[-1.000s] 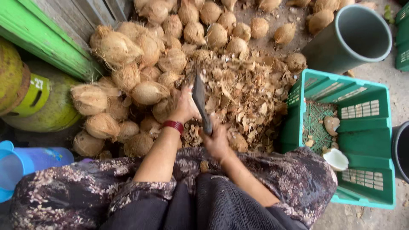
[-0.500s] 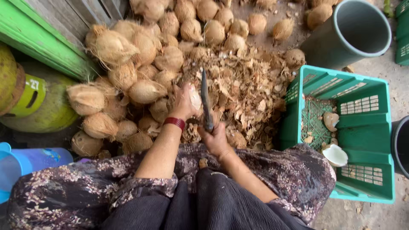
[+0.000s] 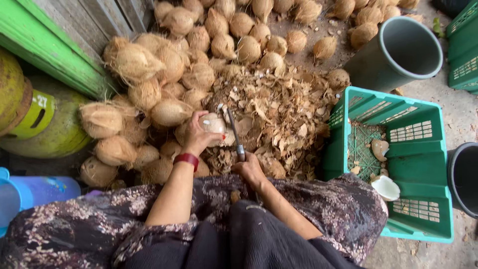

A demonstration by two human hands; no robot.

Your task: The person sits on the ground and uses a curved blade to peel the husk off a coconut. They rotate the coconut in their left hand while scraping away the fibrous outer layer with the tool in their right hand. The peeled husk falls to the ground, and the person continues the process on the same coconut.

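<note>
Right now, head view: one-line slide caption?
Left hand holds a coconut against a knife in the right hand.

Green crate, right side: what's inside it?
The green crate holds a white coconut half, a brownish shell piece and a few small scraps on its mesh floor. The floor strip under the near wall is hidden.

Layout about the heap of husk scraps (image 3: pixel 279 119): coconuts (image 3: pixel 164 94) lie left of and behind it; a crate (image 3: pixel 413 149) stands right of it, shell pieces (image 3: pixel 386 187) inside; a bucket (image 3: pixel 398 50) stands behind the crate; a gas cylinder (image 3: pixel 40 119) stands far left of the heap.
</note>
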